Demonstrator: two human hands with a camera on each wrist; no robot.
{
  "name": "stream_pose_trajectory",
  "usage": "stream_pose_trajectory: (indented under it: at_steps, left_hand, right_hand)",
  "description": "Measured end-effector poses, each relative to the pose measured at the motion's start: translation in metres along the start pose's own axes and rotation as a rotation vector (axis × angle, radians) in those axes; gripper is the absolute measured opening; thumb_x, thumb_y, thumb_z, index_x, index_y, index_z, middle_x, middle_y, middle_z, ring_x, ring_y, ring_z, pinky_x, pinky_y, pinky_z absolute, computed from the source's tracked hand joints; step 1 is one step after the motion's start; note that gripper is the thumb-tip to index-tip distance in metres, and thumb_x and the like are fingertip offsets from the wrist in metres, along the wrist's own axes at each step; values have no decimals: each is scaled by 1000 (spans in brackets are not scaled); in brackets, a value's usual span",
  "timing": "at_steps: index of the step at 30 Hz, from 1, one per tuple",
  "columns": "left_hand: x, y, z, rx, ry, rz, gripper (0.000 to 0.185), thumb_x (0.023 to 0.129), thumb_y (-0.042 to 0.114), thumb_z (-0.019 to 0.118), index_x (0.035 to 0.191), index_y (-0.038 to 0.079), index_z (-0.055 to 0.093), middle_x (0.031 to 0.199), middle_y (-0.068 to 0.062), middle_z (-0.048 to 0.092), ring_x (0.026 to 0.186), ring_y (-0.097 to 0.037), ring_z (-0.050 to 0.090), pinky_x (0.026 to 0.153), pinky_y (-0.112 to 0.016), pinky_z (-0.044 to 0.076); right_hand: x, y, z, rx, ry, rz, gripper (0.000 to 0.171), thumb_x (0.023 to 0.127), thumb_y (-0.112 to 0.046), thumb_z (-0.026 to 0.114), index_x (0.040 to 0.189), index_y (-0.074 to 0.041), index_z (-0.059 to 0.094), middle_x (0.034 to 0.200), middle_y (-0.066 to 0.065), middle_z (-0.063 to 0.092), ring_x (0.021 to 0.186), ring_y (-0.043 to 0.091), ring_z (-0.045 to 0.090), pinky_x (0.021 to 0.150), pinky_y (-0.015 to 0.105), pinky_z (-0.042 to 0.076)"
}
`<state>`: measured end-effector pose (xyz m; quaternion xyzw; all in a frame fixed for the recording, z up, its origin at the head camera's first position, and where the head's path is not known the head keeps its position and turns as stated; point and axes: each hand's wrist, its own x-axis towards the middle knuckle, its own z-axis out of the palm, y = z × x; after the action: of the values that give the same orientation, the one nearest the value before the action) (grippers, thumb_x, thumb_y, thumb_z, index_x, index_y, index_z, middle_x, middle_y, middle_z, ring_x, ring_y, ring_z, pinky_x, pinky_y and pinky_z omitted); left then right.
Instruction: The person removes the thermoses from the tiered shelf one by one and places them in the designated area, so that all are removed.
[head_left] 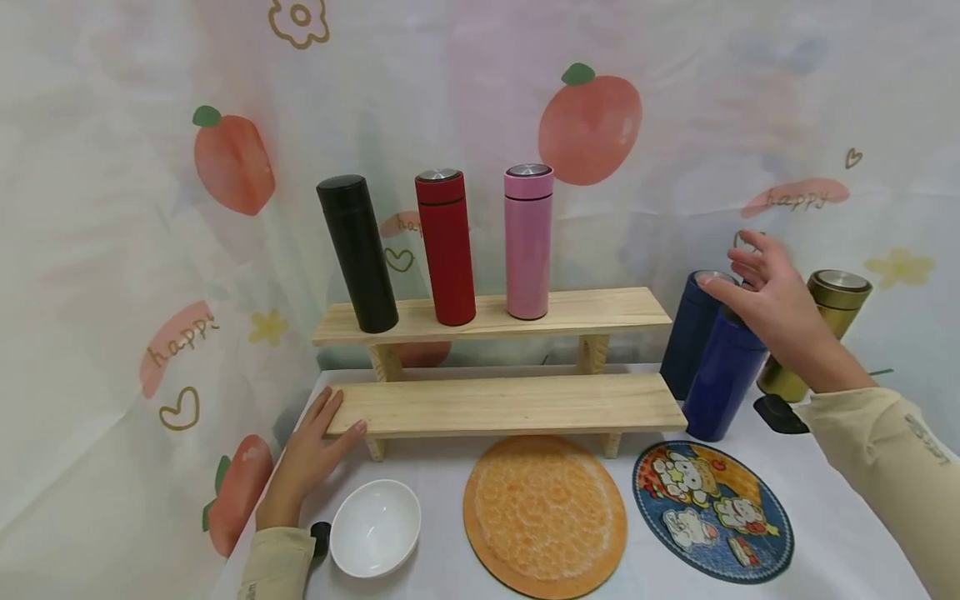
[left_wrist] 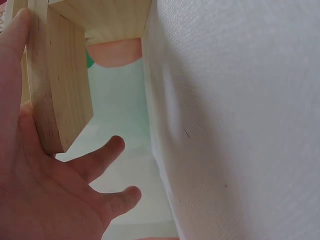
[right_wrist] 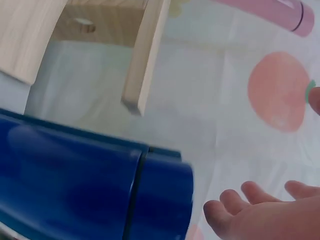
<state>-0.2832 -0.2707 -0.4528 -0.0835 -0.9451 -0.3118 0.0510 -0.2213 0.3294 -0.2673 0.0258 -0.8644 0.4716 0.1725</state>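
Observation:
My left hand (head_left: 311,454) rests on the left end of the lower step of a wooden two-tier stand (head_left: 510,404). In the left wrist view, two fingers (left_wrist: 102,157) stretch out below the board's corner. My right hand (head_left: 780,304) is raised with loosely bent fingers near the tops of a glossy blue thermos (head_left: 723,379) and a dark blue thermos (head_left: 692,333). The right wrist view has nothing between its fingers. Black (head_left: 358,254), red (head_left: 446,250) and pink (head_left: 528,246) thermoses stand on the upper step.
A gold thermos (head_left: 836,308) stands behind my right wrist. In front of the stand are a white bowl (head_left: 375,529), a round orange mat (head_left: 545,517) and a round cartoon mat (head_left: 712,512) on the white table. A fruit-printed cloth (head_left: 465,83) hangs behind.

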Motion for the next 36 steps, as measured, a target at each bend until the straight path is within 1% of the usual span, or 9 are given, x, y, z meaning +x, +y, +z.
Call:
stream_pose_trajectory:
  at_steps: [3,7,12,15,19,24,26,30,36]
  left_hand:
    - [1,1,0,2,-9,-12,91,104,62,60,170,9,28,178,-15,13,157,-52,22,121,-71,24]
    - [1,0,0,5,-12,-20,92,104,63,59,171,10,26,179,-13,11,158,-50,21,122,-70,24]
    - [1,-1,0,0,2,-1,91,104,61,61,170,8,28,178,-15,13,158,-51,22,121,-70,24]
    - [1,-2,2,-4,15,9,90,104,59,62,169,7,30,178,-16,15,157,-51,23,121,-70,25]
    - [0,0,2,-7,12,3,90,103,59,62,169,7,30,178,-17,16,157,-51,23,121,-70,25]
    - [-1,3,0,-7,5,-4,89,104,58,62,169,7,30,178,-16,15,158,-50,22,122,-69,25]
    - [-1,3,-1,-3,6,-5,89,104,57,62,170,8,30,178,-16,14,158,-50,22,122,-68,24]
    - [0,3,-1,-1,13,0,88,104,56,63,169,7,30,178,-17,15,158,-50,22,122,-68,25]
    - [0,2,0,-2,10,-6,88,104,56,63,169,7,31,177,-17,16,158,-50,22,122,-69,24]
  right_hand:
    - [4,-6,7,24,-29,-16,93,109,-38,60,174,-18,-4,177,24,6,160,50,10,122,72,14]
    - [8,-13,19,56,-65,-33,92,109,-34,60,174,-17,-4,176,26,7,160,49,10,122,71,14]
    - [13,-17,36,125,-109,-53,90,110,-31,61,174,-15,-1,176,24,10,160,47,14,123,69,16]
    - [15,-20,47,163,-111,-64,88,110,-30,62,174,-15,3,176,22,15,160,44,17,123,69,18]
    - [17,-25,62,211,-101,-74,86,109,-28,62,174,-14,8,176,20,19,161,42,19,123,68,20]
    - [22,-30,77,316,-131,-62,84,110,-28,61,174,-13,8,176,18,18,162,39,17,126,62,18]
    - [24,-31,83,341,-141,-55,85,110,-28,61,174,-13,8,177,18,18,162,38,16,127,61,18]
    - [31,-32,96,363,-162,-36,86,109,-31,63,174,-14,9,177,15,16,163,34,16,128,59,17]
    - [41,-33,111,328,-194,-16,90,107,-37,63,174,-19,6,179,9,12,164,31,13,128,57,17]
